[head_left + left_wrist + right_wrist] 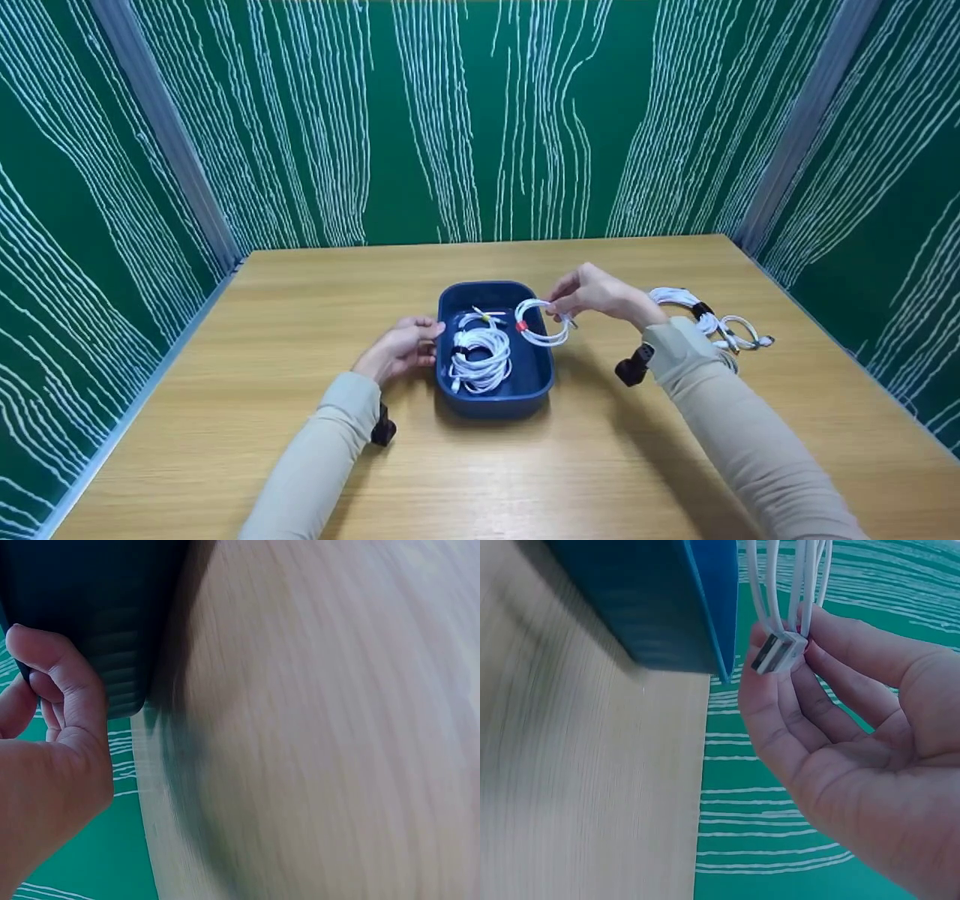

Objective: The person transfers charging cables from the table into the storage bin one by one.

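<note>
A dark blue plastic bin stands on the table, and my left hand pinches its left rim between thumb and fingers. Up in the air over the bin's right side hangs a coiled white USB cable with a red tie. My right hand pinches this coil at its top right; in the right wrist view its USB plug sticks out by the fingertips. Inside the bin lie a larger white cable coil with a black strap and, behind it, a smaller white cable with a yellow tie.
More coiled white cables lie on the table to the right, partly hidden by my right forearm. One has a black strap. The wooden table meets green panels with white lines at the back and sides.
</note>
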`<act>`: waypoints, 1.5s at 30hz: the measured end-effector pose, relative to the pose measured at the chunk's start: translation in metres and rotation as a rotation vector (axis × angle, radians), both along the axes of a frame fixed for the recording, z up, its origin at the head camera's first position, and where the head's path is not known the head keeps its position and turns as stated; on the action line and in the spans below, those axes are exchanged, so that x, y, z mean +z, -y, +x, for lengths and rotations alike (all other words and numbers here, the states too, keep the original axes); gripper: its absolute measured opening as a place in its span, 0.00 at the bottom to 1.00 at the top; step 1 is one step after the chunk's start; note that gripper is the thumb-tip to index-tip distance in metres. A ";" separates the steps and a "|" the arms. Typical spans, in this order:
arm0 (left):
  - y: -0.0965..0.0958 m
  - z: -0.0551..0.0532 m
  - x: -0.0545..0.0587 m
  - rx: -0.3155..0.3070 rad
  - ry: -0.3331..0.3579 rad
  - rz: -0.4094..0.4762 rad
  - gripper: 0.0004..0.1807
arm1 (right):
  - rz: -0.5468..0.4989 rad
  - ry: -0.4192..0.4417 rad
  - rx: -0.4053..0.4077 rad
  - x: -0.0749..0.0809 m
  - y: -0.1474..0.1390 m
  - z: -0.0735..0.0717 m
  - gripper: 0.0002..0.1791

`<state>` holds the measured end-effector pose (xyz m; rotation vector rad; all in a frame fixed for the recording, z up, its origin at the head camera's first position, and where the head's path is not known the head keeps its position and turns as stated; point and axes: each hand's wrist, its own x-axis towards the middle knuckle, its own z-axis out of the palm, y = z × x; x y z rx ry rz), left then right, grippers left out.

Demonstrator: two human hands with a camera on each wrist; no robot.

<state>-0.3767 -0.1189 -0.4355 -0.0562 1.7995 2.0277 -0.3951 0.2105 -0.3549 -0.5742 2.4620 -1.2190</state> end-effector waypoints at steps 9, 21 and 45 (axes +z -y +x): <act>0.000 0.000 0.003 0.013 -0.003 -0.015 0.05 | 0.023 -0.004 0.029 0.001 0.022 0.003 0.12; 0.001 0.001 0.003 0.005 -0.005 -0.009 0.05 | 0.039 -0.015 0.076 -0.003 0.042 0.008 0.12; 0.001 0.002 0.002 -0.011 -0.013 -0.008 0.04 | 0.060 -0.054 0.090 -0.005 0.042 0.021 0.15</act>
